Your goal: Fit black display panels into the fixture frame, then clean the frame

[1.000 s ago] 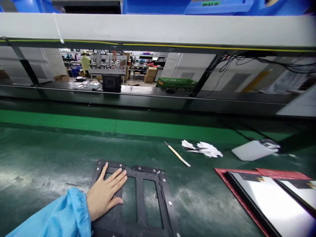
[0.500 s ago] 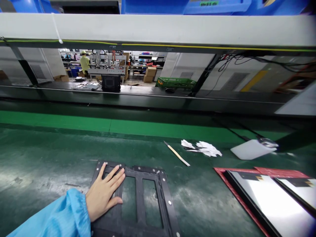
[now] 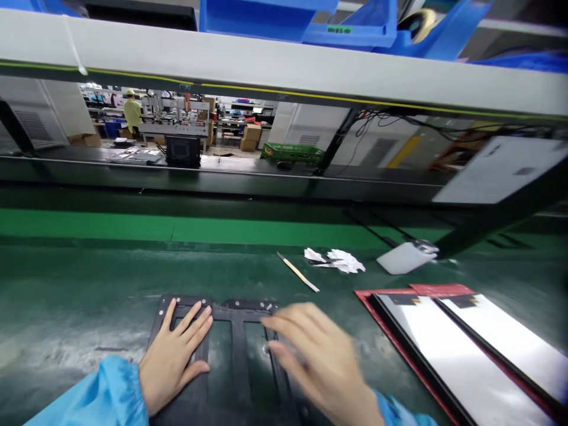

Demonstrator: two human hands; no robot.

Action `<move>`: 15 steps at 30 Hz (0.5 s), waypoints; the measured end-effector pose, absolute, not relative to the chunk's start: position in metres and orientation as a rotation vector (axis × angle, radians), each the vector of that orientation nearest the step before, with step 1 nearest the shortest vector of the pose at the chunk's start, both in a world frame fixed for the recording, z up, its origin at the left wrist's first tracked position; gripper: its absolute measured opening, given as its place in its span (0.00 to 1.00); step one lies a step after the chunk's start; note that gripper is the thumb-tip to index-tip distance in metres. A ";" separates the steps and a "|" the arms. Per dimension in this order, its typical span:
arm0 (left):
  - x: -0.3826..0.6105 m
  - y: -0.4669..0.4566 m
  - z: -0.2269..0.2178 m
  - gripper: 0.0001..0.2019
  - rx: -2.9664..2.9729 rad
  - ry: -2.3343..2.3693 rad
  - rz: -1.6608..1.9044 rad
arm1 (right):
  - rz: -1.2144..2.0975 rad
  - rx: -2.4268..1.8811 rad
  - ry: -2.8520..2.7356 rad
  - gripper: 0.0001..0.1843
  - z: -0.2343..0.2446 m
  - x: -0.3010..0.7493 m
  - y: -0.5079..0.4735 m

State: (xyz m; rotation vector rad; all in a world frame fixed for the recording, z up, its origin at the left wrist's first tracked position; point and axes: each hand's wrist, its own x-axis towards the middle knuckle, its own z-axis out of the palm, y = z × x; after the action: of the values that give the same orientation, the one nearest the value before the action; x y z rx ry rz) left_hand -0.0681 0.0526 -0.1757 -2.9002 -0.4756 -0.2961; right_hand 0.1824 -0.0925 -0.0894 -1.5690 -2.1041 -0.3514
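Observation:
A black metal frame [image 3: 235, 343] with rectangular openings and small silver studs lies flat on the green mat in front of me. My left hand [image 3: 174, 355] rests flat on its left side, fingers spread, holding nothing. My right hand [image 3: 317, 358] hovers over the frame's right edge, blurred by motion, fingers stretched out and slightly curled, with nothing in it. Both wrists wear light blue sleeves.
A thin wooden-handled blade [image 3: 297, 272], crumpled white paper [image 3: 337, 260] and a tipped white bottle [image 3: 406, 257] lie further back. Shiny panels on red backing [image 3: 461, 349] sit at the right. A person in yellow [image 3: 132, 112] works far behind. Blue bins [image 3: 284, 18] stand on the shelf overhead.
My right hand has come into view from the lower right and now reaches over the frame's right side. The view has shifted right. My left hand stays flat on the frame.

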 end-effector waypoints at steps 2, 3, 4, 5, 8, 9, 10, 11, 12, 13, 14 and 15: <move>-0.068 0.053 -0.177 0.30 -2.889 -0.470 -0.311 | -0.207 -1.696 -2.234 0.23 -0.118 0.192 -0.091; -0.068 0.053 -0.178 0.30 -2.887 -0.462 -0.322 | -0.151 -1.775 -2.290 0.29 -0.133 0.197 -0.091; -0.068 0.054 -0.179 0.30 -2.885 -0.454 -0.335 | -0.112 -1.858 -2.309 0.32 -0.147 0.201 -0.093; -0.068 0.054 -0.180 0.31 -2.884 -0.448 -0.350 | -0.063 -1.937 -2.313 0.34 -0.159 0.205 -0.095; -0.068 0.055 -0.184 0.32 -2.881 -0.447 -0.387 | 0.057 -2.039 -2.288 0.37 -0.175 0.209 -0.101; -0.068 0.056 -0.185 0.32 -2.882 -0.448 -0.391 | 0.079 -2.041 -2.276 0.37 -0.175 0.209 -0.102; -0.068 0.056 -0.186 0.32 -2.881 -0.446 -0.396 | 0.092 -2.040 -2.261 0.37 -0.174 0.207 -0.102; -0.068 0.057 -0.186 0.31 -2.882 -0.440 -0.398 | 0.098 -2.040 -2.247 0.37 -0.172 0.206 -0.102; -0.068 0.057 -0.187 0.31 -2.882 -0.440 -0.398 | 0.099 -2.042 -2.237 0.37 -0.171 0.204 -0.102; -0.069 0.057 -0.187 0.31 -2.882 -0.440 -0.400 | 0.095 -2.047 -2.229 0.37 -0.169 0.203 -0.101; -0.069 0.057 -0.188 0.30 -2.882 -0.439 -0.404 | 0.090 -2.055 -2.226 0.36 -0.168 0.202 -0.101; -0.069 0.058 -0.188 0.30 -2.883 -0.440 -0.407 | 0.084 -2.065 -2.224 0.36 -0.168 0.201 -0.101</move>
State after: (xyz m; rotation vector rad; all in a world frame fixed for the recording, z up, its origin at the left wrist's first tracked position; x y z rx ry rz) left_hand -0.0686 0.0577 -0.1879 -2.8830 -0.4399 -0.4073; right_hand 0.2011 -0.1011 -0.1676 -2.0652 -2.2240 0.0841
